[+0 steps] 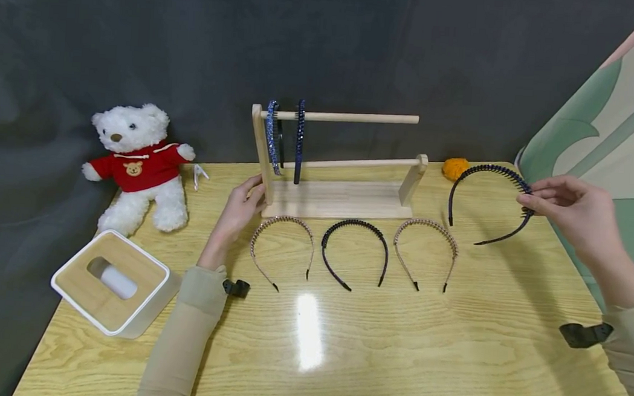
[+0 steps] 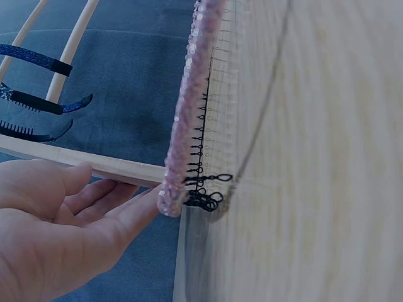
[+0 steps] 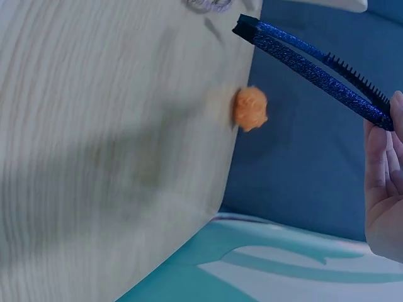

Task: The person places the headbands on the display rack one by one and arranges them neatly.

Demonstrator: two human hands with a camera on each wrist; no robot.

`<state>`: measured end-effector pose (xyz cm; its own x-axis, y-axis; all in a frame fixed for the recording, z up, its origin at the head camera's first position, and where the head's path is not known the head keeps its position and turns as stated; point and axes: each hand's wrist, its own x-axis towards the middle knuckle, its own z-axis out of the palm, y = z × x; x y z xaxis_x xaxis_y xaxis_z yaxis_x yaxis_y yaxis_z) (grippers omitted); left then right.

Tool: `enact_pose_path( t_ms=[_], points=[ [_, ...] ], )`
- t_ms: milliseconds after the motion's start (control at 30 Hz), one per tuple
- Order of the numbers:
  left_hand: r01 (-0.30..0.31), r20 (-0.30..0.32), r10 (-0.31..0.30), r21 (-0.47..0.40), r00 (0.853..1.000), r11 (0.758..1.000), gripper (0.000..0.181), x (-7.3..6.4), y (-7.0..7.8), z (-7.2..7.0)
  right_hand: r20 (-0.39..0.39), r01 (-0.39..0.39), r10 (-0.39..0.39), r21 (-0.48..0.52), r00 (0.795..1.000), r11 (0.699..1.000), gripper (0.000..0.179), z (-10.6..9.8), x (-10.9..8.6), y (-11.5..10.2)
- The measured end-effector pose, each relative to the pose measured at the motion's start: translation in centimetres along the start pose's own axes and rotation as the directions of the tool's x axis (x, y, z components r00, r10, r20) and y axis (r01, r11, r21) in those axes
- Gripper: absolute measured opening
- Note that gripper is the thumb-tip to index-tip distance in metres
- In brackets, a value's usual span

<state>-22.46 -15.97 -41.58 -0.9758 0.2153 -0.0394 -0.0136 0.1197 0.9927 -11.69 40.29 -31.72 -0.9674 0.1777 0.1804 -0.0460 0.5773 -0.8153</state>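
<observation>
My right hand (image 1: 580, 211) pinches a dark blue toothed headband (image 1: 493, 168) above the right side of the table. In the right wrist view, the thumb and fingers grip one side of this glittery blue headband (image 3: 315, 78). At the wooden headband stand (image 1: 338, 200), my left hand (image 1: 240, 208) holds the lower left upright, with the thumb toward the front. A light blue headband (image 1: 271, 138) and a dark blue one (image 1: 299, 142) hang on the stand's left part. In front lie a pink headband (image 1: 285, 219), a black one (image 1: 356, 223) and another pink one (image 1: 427, 223).
A white teddy bear (image 1: 139, 163) in a red sweater sits at the back left. Before it stands a white box (image 1: 149, 315) with a wooden lid. An orange fuzzy ball (image 1: 455, 168) lies right of the stand, and a small white clip-like thing (image 1: 199, 175) beside the bear.
</observation>
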Motion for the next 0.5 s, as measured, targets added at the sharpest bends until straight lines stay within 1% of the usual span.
enact_pose_path(
  t_ms=[133, 267, 500],
  points=[
    [-0.004, 0.002, 0.004, -0.007, 1.0, 1.0, 0.051, 0.1, -0.1, 0.0, -0.015, 0.029, -0.029, 0.046, 0.999, 0.999, 0.016, 0.6, 0.1, -1.1],
    [-0.001, 0.001, 0.001, -0.003, 1.0, 1.0, 0.051, 0.1, -0.1, 0.0, -0.015, 0.042, -0.041, 0.087, 0.999, 0.995, 0.016, 1.0, 0.2, -1.9],
    [-0.008, 0.0, 0.008, 0.001, 1.0, 1.0, 0.05, -0.2, 0.1, 0.1, -0.022, 0.044, -0.043, 0.067, 0.999, 0.997, 0.016, 1.4, 0.1, -2.9]
  ],
)
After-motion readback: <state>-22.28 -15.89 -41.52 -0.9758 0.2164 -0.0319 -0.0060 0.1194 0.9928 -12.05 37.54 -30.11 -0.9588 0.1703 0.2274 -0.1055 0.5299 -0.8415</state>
